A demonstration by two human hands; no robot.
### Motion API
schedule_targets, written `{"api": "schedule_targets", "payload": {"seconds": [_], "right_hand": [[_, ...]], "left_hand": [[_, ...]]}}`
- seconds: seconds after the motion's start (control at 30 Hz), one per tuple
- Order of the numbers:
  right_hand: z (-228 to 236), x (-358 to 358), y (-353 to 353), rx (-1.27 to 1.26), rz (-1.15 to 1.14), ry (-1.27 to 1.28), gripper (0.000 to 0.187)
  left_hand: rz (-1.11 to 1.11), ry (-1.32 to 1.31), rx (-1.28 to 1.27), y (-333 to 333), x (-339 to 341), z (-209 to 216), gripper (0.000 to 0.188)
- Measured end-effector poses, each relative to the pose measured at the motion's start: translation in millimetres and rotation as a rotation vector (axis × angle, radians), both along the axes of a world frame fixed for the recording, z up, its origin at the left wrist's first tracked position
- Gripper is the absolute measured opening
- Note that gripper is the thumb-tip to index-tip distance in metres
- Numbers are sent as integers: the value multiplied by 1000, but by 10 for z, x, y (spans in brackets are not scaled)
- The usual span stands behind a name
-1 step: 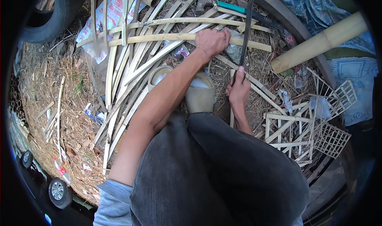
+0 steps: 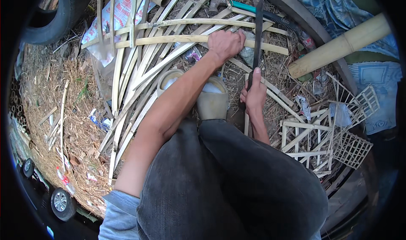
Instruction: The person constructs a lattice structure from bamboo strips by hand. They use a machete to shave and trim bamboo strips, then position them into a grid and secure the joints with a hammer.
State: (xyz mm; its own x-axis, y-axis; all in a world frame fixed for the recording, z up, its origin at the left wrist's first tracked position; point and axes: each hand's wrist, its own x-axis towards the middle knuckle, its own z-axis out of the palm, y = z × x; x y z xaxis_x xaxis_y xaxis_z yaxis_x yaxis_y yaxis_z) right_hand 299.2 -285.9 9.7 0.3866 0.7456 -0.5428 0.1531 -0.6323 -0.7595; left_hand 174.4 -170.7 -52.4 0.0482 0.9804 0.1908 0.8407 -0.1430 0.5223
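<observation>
My left hand (image 2: 225, 44) is closed around a long bamboo strip (image 2: 177, 39) that lies crosswise over a pile of other strips. In my right hand (image 2: 255, 93) is the handle of a long dark machete (image 2: 259, 33). Its blade points away from me and crosses the strip to the right of my left hand; I cannot tell whether it touches. Just beyond runs a second crosswise strip (image 2: 203, 21). A grey stone (image 2: 248, 54) sits beside my left hand, partly under the strip. Several pale bamboo slats (image 2: 148, 66) fan out toward the left.
A thick bamboo pole (image 2: 338, 47) juts in from the right, near a patterned blue cloth (image 2: 334, 3). Bamboo lattice frames (image 2: 306, 134) lie at the right. A green-handled tool (image 2: 245, 7) rests at the far side. A tire (image 2: 63, 20) stands at the far left. Straw litter covers the ground.
The machete's blade has tilted a little to the left, with a slight turn of my right hand. My left hand and the strip stay in place.
</observation>
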Motion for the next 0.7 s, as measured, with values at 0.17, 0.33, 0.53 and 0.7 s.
{"api": "schedule_targets", "payload": {"seconds": [0.17, 0.33, 0.53, 0.7], "right_hand": [[322, -10, 62, 57, 2, 157, 69], [126, 51, -118, 280, -14, 103, 68], [148, 23, 44, -66, -50, 138, 68], [162, 194, -62, 71, -40, 150, 67]], "left_hand": [[43, 8, 34, -37, -162, -2, 59], [-26, -19, -39, -10, 5, 89, 56], [10, 20, -35, -19, -149, 59, 61], [-416, 0, -300, 48, -402, 326, 62]]}}
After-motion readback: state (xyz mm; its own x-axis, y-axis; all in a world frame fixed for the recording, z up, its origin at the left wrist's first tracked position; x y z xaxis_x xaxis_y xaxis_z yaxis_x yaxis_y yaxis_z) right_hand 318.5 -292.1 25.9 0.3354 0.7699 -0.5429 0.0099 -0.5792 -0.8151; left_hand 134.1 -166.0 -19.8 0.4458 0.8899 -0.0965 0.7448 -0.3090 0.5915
